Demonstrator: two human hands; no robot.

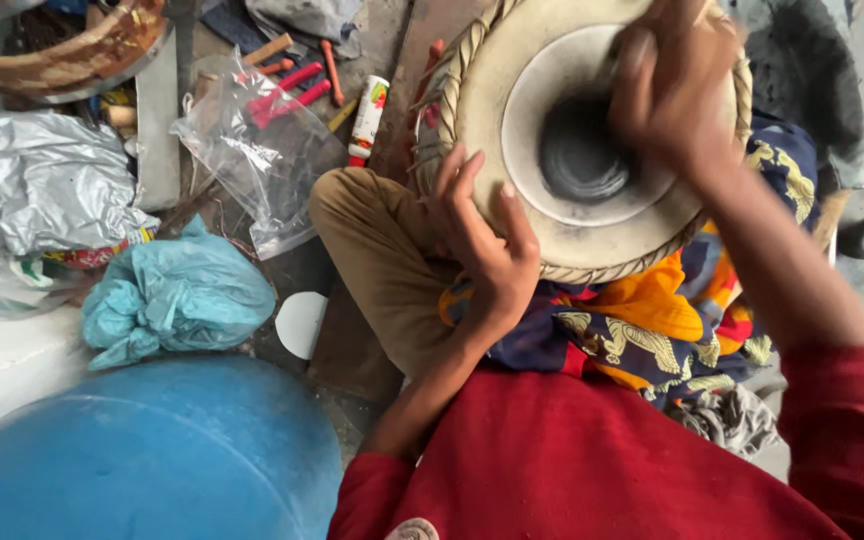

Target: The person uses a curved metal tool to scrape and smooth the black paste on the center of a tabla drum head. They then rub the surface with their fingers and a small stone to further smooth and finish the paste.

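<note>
So the drum [592,140] is resting in the person's lap on a patterned cloth [652,320], skin side facing up at the camera, so its long axis points pretty much straight up toward the head. Left hand [482,235] is spread open, fingers flat on the near-left rim by the braided edge, just bracing it. Right hand [667,95] is on the far-right side, right over the dark center patch [582,155], fingers bunched and pressed down on the skin; it's blurry, so I can't tell if there's anything in its grip. Right hand is closest to the patch. Floor to the left is crowded: clear plastic bag [252,150], tube [368,118], teal bag [177,295], blue barrel [142,460].
</note>
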